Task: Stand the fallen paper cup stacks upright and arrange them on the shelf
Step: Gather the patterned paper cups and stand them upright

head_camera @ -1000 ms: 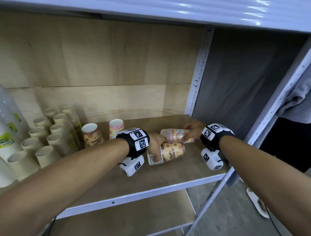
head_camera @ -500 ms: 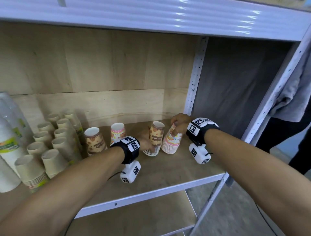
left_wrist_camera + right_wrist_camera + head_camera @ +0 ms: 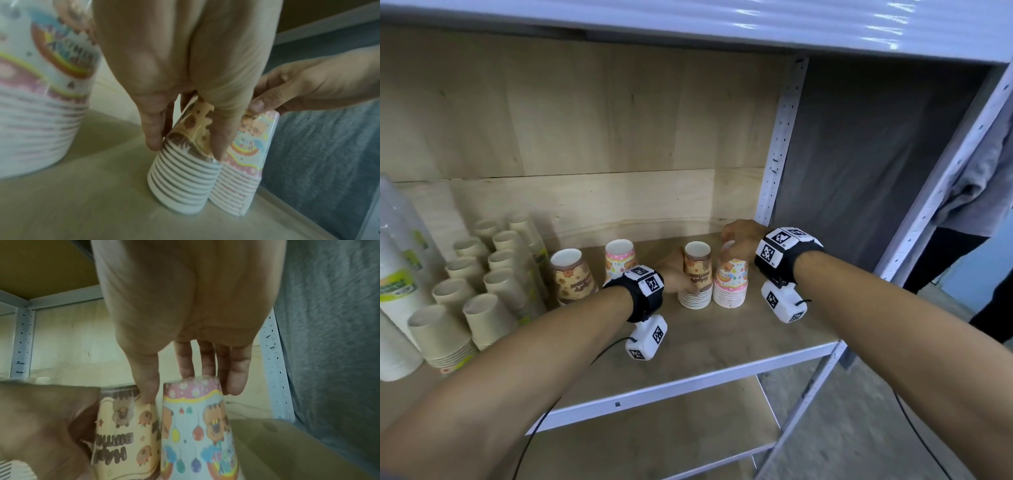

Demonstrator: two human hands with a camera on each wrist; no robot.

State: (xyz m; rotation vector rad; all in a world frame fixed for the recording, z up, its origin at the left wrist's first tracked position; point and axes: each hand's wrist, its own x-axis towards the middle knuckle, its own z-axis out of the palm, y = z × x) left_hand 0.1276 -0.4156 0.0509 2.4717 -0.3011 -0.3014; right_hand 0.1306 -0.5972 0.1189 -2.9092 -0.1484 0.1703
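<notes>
Two paper cup stacks stand upside down, side by side on the wooden shelf [image 3: 722, 342]. My left hand [image 3: 676, 275] grips the brown bear-print stack [image 3: 697, 274] from its left, thumb and fingers round its lower part [image 3: 185, 170]. My right hand [image 3: 732, 240] pinches the top of the pink rainbow-print stack [image 3: 731, 281], thumb on one side and fingers on the other [image 3: 197, 426]. The two stacks touch at their rims. Further left, another brown stack [image 3: 573, 277] and another pink stack [image 3: 619, 257] stand upright.
Several plain beige cup stacks [image 3: 482, 291] fill the shelf's left part, with white green-labelled stacks [image 3: 397, 291] beyond them. A white perforated post [image 3: 779, 144] and a grey side panel [image 3: 859, 154] close the right. Bare shelf board lies in front of the held stacks.
A second ago both stacks lay on their sides in my hands. Both hands tipped them up, and they now stand upright next to each other further back.
</notes>
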